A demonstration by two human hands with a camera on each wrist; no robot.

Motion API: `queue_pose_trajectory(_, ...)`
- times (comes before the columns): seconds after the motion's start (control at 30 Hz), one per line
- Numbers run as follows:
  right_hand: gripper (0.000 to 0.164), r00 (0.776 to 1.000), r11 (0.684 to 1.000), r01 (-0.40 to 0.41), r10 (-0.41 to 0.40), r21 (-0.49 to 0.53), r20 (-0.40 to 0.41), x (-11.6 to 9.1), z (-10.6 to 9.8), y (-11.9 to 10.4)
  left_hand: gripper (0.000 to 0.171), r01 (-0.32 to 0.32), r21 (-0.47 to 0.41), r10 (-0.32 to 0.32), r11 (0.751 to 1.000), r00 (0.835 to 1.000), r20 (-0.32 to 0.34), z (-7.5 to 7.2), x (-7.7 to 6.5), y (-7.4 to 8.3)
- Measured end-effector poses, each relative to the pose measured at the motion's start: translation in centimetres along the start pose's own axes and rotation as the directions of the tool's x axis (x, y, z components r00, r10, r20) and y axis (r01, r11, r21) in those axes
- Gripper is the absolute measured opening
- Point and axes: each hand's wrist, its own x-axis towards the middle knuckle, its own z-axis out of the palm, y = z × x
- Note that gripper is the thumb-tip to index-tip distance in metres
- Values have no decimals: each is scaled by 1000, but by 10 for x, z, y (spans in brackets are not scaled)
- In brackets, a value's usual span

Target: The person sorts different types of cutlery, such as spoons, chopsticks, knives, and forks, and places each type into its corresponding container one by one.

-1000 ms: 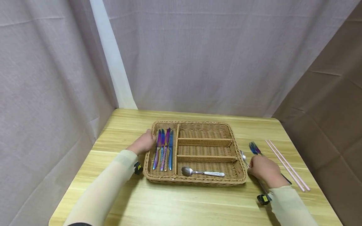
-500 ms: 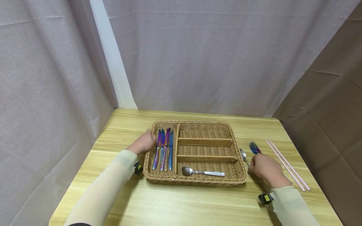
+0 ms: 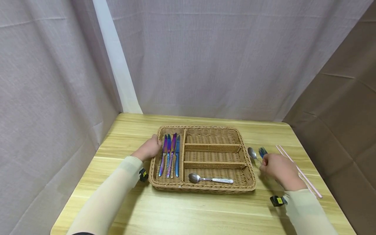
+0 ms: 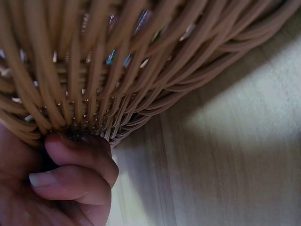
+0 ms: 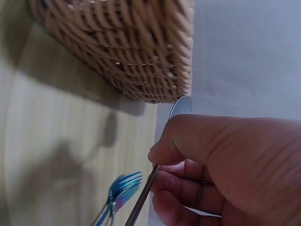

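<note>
Metal spoon [image 3: 252, 153] sits in the right hand [image 3: 279, 170], pinched between thumb and fingers; its shadow on the table [image 3: 199, 212] suggests it is clear of the wood. From that hand the bowl points forward and left, the long axis slanting back right under the palm. Leftward lies the wicker basket [image 3: 202, 188], its right rim just beside the bowl; whether they touch, I cannot tell. Forks [image 3: 262, 152] lie just ahead of the fingers, and pink sticks [image 3: 308, 183], partly hidden, to the right. Well apart, the left hand [image 3: 149, 148] grips the basket's left rim, knives [image 3: 168, 147] just right of it inside, a white-handled spoon [image 3: 222, 180] farther right.
</note>
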Motion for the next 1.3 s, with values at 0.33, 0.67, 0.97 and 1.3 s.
queue_pose_trajectory(0.33, 23, 995, 999, 48, -48, 2, -85, 2, -16, -13, 59, -1, 7, 1, 1000, 1000, 7, 0, -1, 2)
queue_pose_trajectory(0.67, 23, 975, 983, 170, -178, -69, -135, 2, -27, -59, 58, 4, 9, -4, 1000, 1000, 10, 0, -2, 2)
queue_pose_trajectory(0.97, 27, 941, 954, 288, -298, -84, -163, 3, -27, -108, 59, -5, 2, 5, 1000, 1000, 5, -1, -1, 2)
queue_pose_trajectory(1.3, 28, 929, 933, 346, -356, -99, -102, 10, -16, -137, 56, -12, 12, 12, 1000, 1000, -5, -1, -1, 2)
